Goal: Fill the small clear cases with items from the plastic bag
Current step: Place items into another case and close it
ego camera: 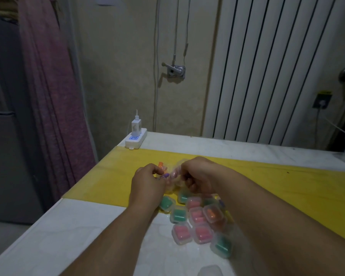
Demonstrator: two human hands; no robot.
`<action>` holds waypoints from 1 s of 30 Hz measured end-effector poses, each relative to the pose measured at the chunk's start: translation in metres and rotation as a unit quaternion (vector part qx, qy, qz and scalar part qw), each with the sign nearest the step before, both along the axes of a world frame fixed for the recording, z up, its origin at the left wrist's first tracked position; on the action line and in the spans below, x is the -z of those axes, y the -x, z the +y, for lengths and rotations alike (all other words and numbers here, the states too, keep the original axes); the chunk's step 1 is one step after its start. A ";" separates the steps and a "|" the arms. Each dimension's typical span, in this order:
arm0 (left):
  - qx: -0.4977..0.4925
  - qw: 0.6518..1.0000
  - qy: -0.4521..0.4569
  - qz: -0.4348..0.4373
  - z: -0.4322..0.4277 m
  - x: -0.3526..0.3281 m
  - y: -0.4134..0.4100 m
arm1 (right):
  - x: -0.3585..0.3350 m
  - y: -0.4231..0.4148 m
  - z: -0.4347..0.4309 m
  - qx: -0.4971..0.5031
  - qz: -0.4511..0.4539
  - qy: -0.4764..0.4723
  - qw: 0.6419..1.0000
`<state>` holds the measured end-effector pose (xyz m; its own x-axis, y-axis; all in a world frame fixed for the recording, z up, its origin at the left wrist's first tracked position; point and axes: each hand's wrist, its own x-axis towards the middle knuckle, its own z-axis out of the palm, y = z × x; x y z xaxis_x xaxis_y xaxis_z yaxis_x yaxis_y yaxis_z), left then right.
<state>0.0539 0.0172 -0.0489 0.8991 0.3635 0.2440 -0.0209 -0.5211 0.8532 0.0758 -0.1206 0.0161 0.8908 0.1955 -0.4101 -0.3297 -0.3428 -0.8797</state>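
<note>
Both hands are working at the plastic bag, which is lying crumpled on the yellow strip of the table, just beyond the cluster of small clear cases. The left hand is curling its fingers at the bag's near side, appearing to be pinching a purple item at the fingertips, with an orange item showing just above it; whether that orange one is being held or merely sitting in the bag cannot be told. The right hand is gripping the bag, its fingers curled round the gathered plastic and steadying it. The cases nearest the person are lying closed and already holding pink, green and orange pieces, so the step in hand looks to be drawing the next items out of the bag. One more clear case is lying at the bottom edge of the view, seemingly empty. The next move is probably calling for the left hand to be lifting the purple item free without spilling the rest, then for an unfilled case to be opened and brought within reach.
</note>
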 end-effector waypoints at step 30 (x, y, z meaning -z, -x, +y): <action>-0.001 1.000 -0.027 0.001 -0.001 -0.003 0.002 | 0.013 0.004 0.003 -0.021 -0.155 0.056 0.986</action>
<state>0.0515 0.0158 -0.0461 0.8989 0.3523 0.2606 -0.0173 -0.5657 0.8244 0.0717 -0.1172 0.0033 0.9690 0.2031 -0.1405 -0.0348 -0.4510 -0.8919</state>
